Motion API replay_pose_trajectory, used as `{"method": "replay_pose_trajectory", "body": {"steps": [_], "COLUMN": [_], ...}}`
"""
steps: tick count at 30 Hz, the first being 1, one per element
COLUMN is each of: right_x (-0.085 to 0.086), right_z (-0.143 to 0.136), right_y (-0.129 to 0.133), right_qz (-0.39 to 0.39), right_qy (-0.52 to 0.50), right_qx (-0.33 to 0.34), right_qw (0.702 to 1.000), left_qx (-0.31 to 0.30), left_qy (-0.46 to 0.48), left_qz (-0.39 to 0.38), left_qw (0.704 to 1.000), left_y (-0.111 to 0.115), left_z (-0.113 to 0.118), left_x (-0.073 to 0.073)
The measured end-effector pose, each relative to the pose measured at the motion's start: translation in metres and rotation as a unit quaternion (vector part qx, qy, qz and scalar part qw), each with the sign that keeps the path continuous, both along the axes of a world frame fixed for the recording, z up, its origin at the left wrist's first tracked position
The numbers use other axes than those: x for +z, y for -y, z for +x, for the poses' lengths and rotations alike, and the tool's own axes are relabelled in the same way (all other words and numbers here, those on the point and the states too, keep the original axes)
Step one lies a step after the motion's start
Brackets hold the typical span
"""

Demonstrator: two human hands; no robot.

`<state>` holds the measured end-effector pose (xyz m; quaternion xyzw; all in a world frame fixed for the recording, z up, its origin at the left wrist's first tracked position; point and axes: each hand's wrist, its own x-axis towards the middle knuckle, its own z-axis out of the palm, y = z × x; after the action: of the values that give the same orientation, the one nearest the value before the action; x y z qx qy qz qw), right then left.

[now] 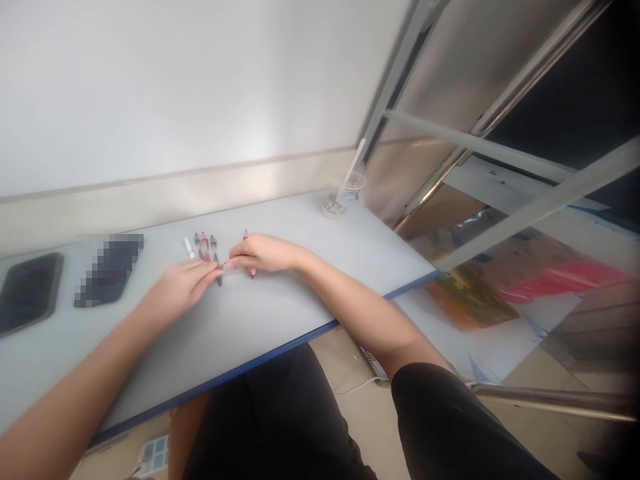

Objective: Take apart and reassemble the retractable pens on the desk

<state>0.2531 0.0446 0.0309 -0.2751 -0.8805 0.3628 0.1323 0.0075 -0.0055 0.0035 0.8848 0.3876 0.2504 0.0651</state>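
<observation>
My left hand (187, 283) and my right hand (265, 253) meet over the table, fingertips pinched around something small and pale that I cannot make out. Under and behind my left fingers lie several pens side by side: a white one (189, 247), a red one (205, 245) and dark ones, such as the dark pen (214, 244). Another red pen (246, 235) lies beneath my right hand, its two ends showing on either side of the fingers.
Two dark flat devices lie at the left, one a tablet or phone (30, 291), the other partly pixelated (113, 270). A clear cup (334, 205) with a straw stands at the back right, near a metal frame (480, 147).
</observation>
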Motion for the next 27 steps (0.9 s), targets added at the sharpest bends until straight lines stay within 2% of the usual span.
{"method": "replay_pose_trajectory", "body": {"steps": [4, 6, 9, 11, 12, 15, 19, 23, 27], "right_x": [0.002, 0.004, 0.007, 0.007, 0.007, 0.004, -0.002, -0.005, -0.001], "right_z": [0.001, 0.002, 0.004, 0.006, 0.006, 0.006, 0.005, 0.003, 0.004], "right_y": [0.000, 0.001, 0.001, 0.001, 0.000, -0.002, -0.004, -0.003, 0.000], "right_qz": [-0.018, -0.040, -0.054, -0.045, -0.040, -0.027, -0.024, -0.022, -0.043], "right_qy": [0.023, 0.007, -0.044, -0.077, -0.088, -0.100, -0.105, -0.099, -0.118], "right_qx": [-0.015, -0.043, -0.109, -0.145, -0.154, -0.159, -0.158, -0.159, -0.163], "right_qw": [0.999, 0.998, 0.992, 0.985, 0.983, 0.982, 0.982, 0.982, 0.979], "left_qx": [-0.015, 0.010, 0.123, 0.193, 0.205, 0.185, 0.180, 0.180, 0.151], "left_qy": [0.002, 0.025, 0.137, 0.245, 0.296, 0.404, 0.484, 0.523, 0.518], "left_qz": [0.011, 0.022, 0.028, -0.029, -0.077, -0.207, -0.258, -0.292, -0.339], "left_qw": [1.000, 0.999, 0.982, 0.950, 0.930, 0.872, 0.817, 0.780, 0.770], "left_y": [0.000, 0.000, -0.004, -0.007, -0.010, -0.016, -0.024, -0.032, -0.043], "left_z": [0.006, 0.008, 0.008, 0.008, 0.007, 0.006, 0.011, 0.023, 0.040], "left_x": [0.001, 0.005, 0.013, 0.018, 0.019, 0.020, 0.021, 0.029, 0.032]}}
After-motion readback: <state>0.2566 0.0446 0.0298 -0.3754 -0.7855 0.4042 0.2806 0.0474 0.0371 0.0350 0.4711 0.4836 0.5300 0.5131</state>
